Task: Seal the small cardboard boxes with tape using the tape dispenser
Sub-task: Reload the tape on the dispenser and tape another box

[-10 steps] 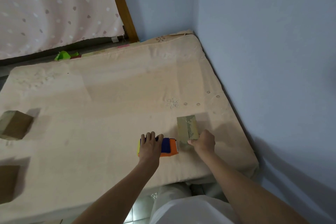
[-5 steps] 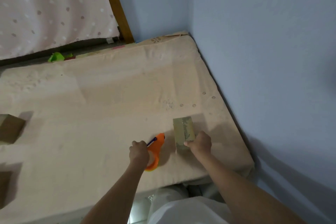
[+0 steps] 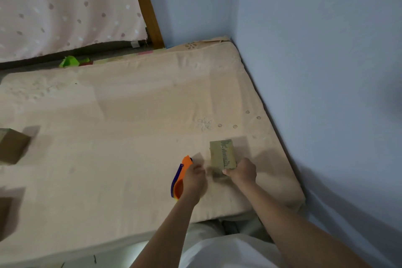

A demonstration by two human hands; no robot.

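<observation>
Beige mattress (image 3: 130,137) in a blue-walled corner. Small cardboard box (image 3: 222,154) lies near its right front edge, and the right hand (image 3: 242,172) has its grip pinching the box's near end. Left hand (image 3: 193,178) grip is wrapped around the orange tape dispenser (image 3: 181,175), just left of the box, nose pointing away. Second box (image 3: 12,146) sits at the far left, well apart.

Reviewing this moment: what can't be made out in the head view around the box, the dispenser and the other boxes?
- Tape dispenser: the left hand covers its handle and tape roll; motion blur there.
- Near end of the small box: hidden by the right hand; flap state unclear.
- Print on that box: too small to read.
- Box at left: cut by the frame edge.
- Lower-left brown object: blurred and cut off.
</observation>
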